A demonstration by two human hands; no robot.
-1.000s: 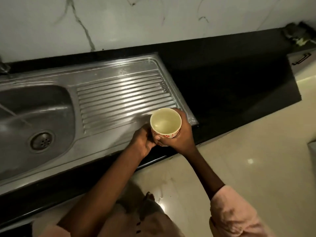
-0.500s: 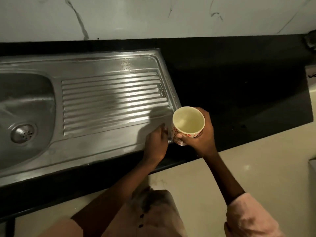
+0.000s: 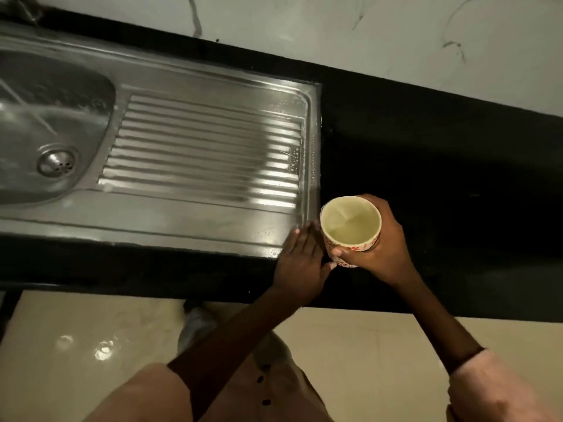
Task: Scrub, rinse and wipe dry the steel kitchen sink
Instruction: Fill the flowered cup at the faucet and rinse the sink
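Left hand (image 3: 300, 263): fingers straight, flat on the near right corner of the ribbed stainless-steel sink (image 3: 170, 214). Right hand (image 3: 385, 245), at 3 o'clock of it, grasps a cream red-patterned cup (image 3: 350, 226) above the black stone countertop (image 3: 441, 166). White veined marble backsplash (image 3: 335, 32) at 12 o'clock.

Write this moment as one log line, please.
left hand: flat on sink corner | right hand: holds cup | tap running

A black table (image 3: 426, 153) runs across the middle of the frame, with a white marble-veined wall (image 3: 304, 32) along the top. A glossy cream floor (image 3: 365, 354) fills the bottom, catching light spots at lower left.
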